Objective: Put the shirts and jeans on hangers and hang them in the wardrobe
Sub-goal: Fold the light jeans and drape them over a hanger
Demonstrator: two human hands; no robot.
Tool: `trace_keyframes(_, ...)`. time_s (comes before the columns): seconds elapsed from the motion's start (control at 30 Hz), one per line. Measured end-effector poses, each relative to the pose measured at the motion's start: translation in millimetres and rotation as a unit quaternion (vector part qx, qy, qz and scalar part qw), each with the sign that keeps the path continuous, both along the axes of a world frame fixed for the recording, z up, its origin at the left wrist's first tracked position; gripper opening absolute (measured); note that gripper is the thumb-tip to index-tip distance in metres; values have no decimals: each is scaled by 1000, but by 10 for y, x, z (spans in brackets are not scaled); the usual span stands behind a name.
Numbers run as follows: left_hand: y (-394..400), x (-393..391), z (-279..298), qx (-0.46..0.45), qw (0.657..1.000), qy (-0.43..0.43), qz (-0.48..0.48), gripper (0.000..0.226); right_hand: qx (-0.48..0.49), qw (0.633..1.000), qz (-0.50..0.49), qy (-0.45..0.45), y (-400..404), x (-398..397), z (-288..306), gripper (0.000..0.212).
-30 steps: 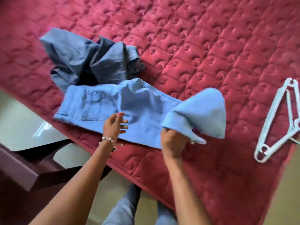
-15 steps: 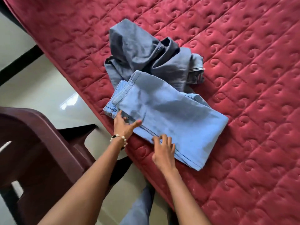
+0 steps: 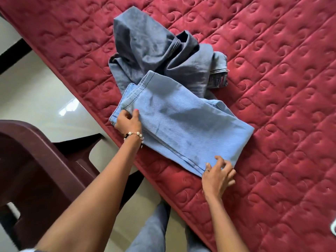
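Note:
A pair of light blue jeans (image 3: pixel 181 124) lies folded in half on the red quilted mattress (image 3: pixel 272 88), near its edge. My left hand (image 3: pixel 128 122) grips the waistband end, thumb on top of the cloth. My right hand (image 3: pixel 218 174) has curled fingers on the near corner of the fold and pinches the edge there. A second, darker grey-blue pair of jeans (image 3: pixel 154 48) lies crumpled just beyond, partly under the light pair. A sliver of a white hanger (image 3: pixel 333 228) shows at the right border.
A dark maroon plastic chair (image 3: pixel 36 160) stands on the glossy cream floor (image 3: pixel 45 91) to the left, close to the mattress edge. My legs in jeans (image 3: pixel 154 224) are below, against the mattress side.
The raised leg end of the light jeans came down, leaving them folded flat. My right hand slid along the near edge to the fold corner. My left hand closed on the waistband.

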State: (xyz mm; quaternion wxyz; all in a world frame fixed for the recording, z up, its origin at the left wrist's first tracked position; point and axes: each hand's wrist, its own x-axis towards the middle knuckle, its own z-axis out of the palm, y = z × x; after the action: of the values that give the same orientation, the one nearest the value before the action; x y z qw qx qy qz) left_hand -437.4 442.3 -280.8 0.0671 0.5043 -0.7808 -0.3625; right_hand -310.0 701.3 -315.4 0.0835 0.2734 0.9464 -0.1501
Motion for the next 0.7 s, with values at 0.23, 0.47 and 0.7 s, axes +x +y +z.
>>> trace_keyframes(0.23,-223,324,-73,122,979,131,95,28,-125,970,-208,10,320,-74,-102,56)
trace_keyframes(0.47,-196,49,67,453,865,140,161,25,-255,928,-272,-26,511,-112,-163,66)
trace_keyframes(0.7,-288,156,-24,280,940,120,152,23,-300,900,-314,-27,570,-123,-183,39)
